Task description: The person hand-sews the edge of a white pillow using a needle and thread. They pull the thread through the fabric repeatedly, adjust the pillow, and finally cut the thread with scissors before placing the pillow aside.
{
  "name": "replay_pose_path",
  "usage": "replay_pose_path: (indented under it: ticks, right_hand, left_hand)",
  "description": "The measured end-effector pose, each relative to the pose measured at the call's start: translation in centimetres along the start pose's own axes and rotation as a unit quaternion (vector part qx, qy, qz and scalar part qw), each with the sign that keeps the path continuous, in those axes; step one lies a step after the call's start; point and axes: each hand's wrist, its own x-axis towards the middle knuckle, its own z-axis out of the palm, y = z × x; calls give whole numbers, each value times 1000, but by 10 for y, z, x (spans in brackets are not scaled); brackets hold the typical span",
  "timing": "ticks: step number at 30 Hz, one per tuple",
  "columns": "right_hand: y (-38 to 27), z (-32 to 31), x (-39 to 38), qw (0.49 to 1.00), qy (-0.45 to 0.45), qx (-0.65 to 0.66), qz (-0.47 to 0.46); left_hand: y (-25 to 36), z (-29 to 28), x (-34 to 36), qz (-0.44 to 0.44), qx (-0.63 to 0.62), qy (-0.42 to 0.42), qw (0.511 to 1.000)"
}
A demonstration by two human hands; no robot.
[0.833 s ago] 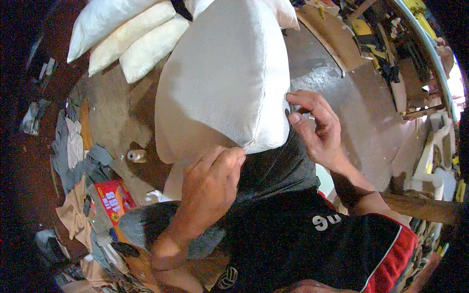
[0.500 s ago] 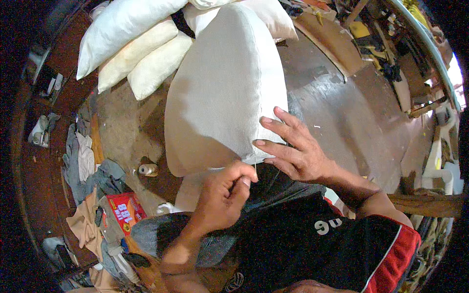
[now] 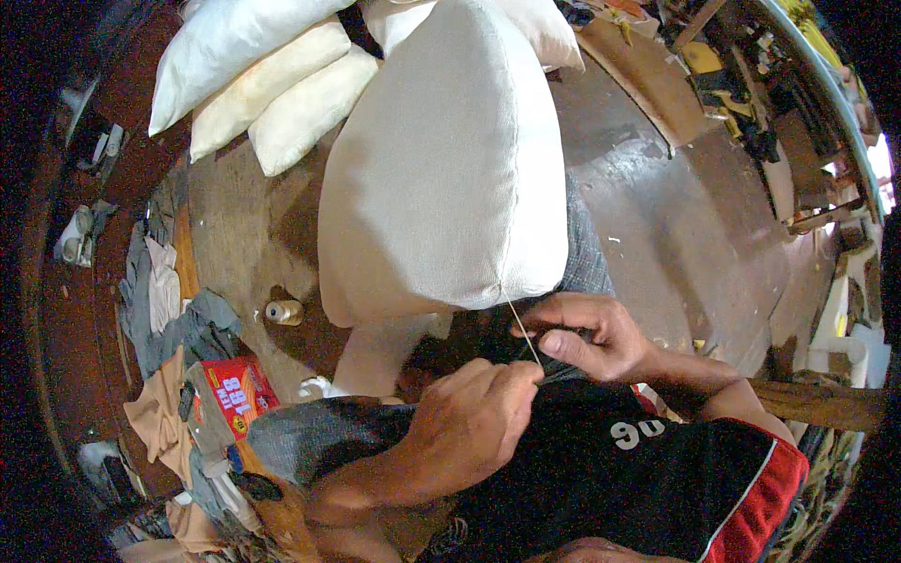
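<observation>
A plump off-white pillow point(image 3: 450, 159) stands on my lap, its seam running down to the near corner. A pale thread point(image 3: 522, 330) stretches taut from that corner down to my left hand point(image 3: 474, 427), whose fingers pinch it. Just below the pillow corner, my right hand point(image 3: 591, 338) has its fingers closed on a small dark object over my dark shirt; what that object is I cannot tell.
Three more white pillows point(image 3: 253, 80) are piled at the back left. A spool of thread point(image 3: 283, 311) stands on the brown mat. Cloth scraps point(image 3: 160, 300) and a red box point(image 3: 235, 394) lie at the left. A wooden board point(image 3: 648, 80) and clutter sit at the right.
My right hand has dropped from the pillow's face to below its corner and closed on something dark. My left hand has pulled the thread down and away, drawing it taut.
</observation>
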Motion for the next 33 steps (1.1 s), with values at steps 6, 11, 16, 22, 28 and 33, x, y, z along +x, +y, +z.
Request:
replay_pose_path:
  ticks: [6, 11, 16, 22, 28, 33]
  right_hand:
    - [-2, -13, -3, 874, 28, 458, 162]
    - [10, -46, -17, 806, -41, 567, 166]
    - [8, -67, -32, 917, 48, 352, 179]
    - [23, -98, -25, 950, 140, 136, 244]
    - [-11, -78, -13, 956, 206, -192, 82]
    - [-46, -47, 0, 988, -54, -55, -137]
  left_hand:
    - [-3, 2, -3, -15, -205, -92, 974]
    - [-32, -15, -45, -51, -252, -203, 945]
    - [-50, -34, -120, -107, -212, -180, 955]
    - [-35, -56, -187, -253, -200, -86, 943]
    - [-3, -43, -155, -253, -108, 49, 960]
    - [25, -39, -67, -180, -31, 38, 982]
